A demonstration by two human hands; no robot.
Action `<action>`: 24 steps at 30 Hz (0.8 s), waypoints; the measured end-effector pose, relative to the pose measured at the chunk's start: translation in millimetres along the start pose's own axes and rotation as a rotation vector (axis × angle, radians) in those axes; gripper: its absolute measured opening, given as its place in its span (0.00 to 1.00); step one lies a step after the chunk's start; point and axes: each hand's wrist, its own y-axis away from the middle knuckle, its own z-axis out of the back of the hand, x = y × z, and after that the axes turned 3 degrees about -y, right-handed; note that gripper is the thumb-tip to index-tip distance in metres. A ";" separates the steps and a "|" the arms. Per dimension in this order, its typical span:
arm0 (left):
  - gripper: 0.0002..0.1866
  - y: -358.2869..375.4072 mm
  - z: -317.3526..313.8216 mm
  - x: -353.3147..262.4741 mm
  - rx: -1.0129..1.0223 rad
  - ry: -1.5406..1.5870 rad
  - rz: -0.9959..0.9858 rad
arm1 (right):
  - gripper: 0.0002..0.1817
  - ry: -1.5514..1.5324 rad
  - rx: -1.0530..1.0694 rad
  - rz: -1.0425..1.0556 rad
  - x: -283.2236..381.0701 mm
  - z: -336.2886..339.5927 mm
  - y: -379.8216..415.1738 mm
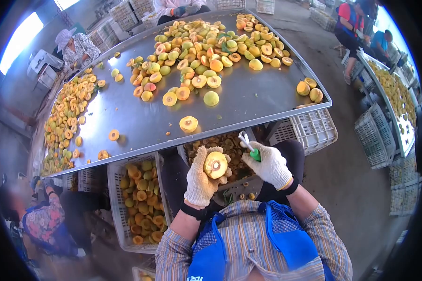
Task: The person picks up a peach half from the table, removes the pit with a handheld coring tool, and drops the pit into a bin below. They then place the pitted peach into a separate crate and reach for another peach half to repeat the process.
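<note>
My left hand [199, 180], in a worn, stained white knit glove, is closed around a halved peach [215, 165]. Its cut face, with the brownish centre, points up toward me. To the right, my right hand [271, 165], gloved in cleaner white knit, grips a pitting tool [254, 153] with a green handle and a metal looped head. The tool's head points up and left, apart from the peach. Just beyond both hands runs the near edge of a metal table [150, 124], where a single peach half [188, 124] lies cut side up.
A large heap of halved peaches [197, 51] covers the table's far side; another pile [70, 112] lines its left edge. By my left leg stands a white crate [117, 210] of peach halves. A white crate [309, 131] sits under the right corner. Other people work around.
</note>
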 end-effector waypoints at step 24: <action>0.25 2.3 7.5 -4.3 0.189 0.012 -0.073 | 0.18 0.080 0.104 0.209 16.9 1.5 16.8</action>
